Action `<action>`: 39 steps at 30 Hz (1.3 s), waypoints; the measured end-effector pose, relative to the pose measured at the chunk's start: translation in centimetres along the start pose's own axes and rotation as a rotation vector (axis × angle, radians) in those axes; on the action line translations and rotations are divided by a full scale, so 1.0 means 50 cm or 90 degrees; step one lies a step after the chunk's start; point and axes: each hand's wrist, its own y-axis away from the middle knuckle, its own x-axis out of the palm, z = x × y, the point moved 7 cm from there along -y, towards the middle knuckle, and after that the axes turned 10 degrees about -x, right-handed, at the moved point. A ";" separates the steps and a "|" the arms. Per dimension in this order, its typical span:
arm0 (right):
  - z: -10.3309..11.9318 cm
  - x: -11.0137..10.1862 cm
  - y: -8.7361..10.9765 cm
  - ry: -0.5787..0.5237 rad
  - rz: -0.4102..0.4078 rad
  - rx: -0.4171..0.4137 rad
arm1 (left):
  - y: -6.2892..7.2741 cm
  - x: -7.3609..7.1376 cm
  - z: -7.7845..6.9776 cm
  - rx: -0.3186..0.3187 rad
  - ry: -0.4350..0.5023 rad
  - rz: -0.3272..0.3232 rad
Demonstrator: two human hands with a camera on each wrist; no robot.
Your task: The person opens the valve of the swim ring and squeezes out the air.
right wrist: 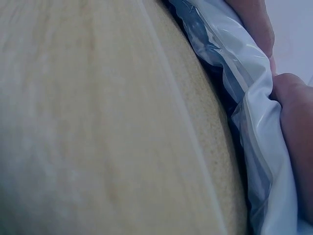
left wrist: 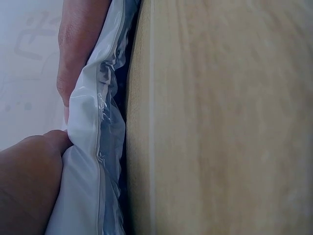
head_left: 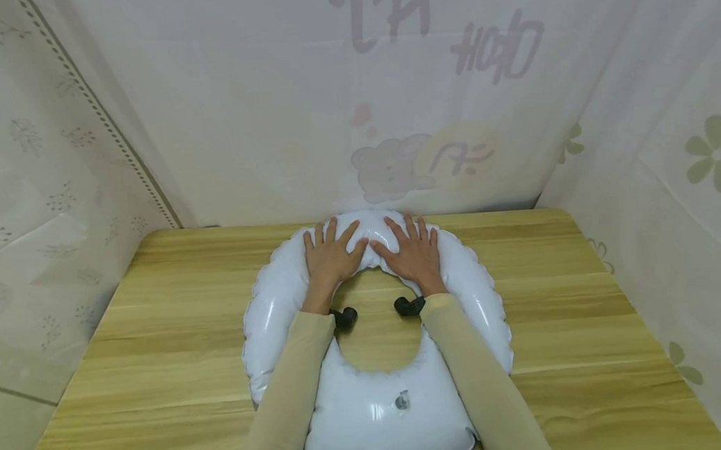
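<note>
A white inflatable swim ring (head_left: 380,419) lies flat on the wooden table, its clear valve (head_left: 402,400) facing up on the near side. On the far arc of the ring, my left hand (head_left: 332,253) rests palm down with its fingers spread. Beside it my right hand (head_left: 414,250) presses on the same arc, fingers spread too, the two thumbs almost meeting. In the left wrist view the ring's wrinkled inner seam (left wrist: 99,147) runs beneath the hand. The right wrist view shows the creased inner wall (right wrist: 259,112) under the thumb.
The wooden table (head_left: 174,349) reaches out on both sides of the ring and shows through its hole. A printed cloth (head_left: 253,121) hangs right behind the table's far edge, with more patterned cloth at left and right. Black wrist cameras (head_left: 345,319) sit inside the hole.
</note>
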 end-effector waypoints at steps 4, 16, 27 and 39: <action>0.000 0.000 -0.001 0.004 0.001 0.000 | -0.001 -0.001 -0.001 -0.001 0.002 0.003; -0.002 0.002 0.000 0.009 0.009 0.002 | -0.002 0.004 -0.001 0.000 0.003 0.001; 0.000 0.000 -0.002 -0.005 0.009 0.005 | -0.004 0.003 -0.001 -0.002 0.005 0.011; 0.002 0.001 0.000 0.002 0.013 0.003 | -0.001 0.000 -0.003 -0.004 0.003 0.019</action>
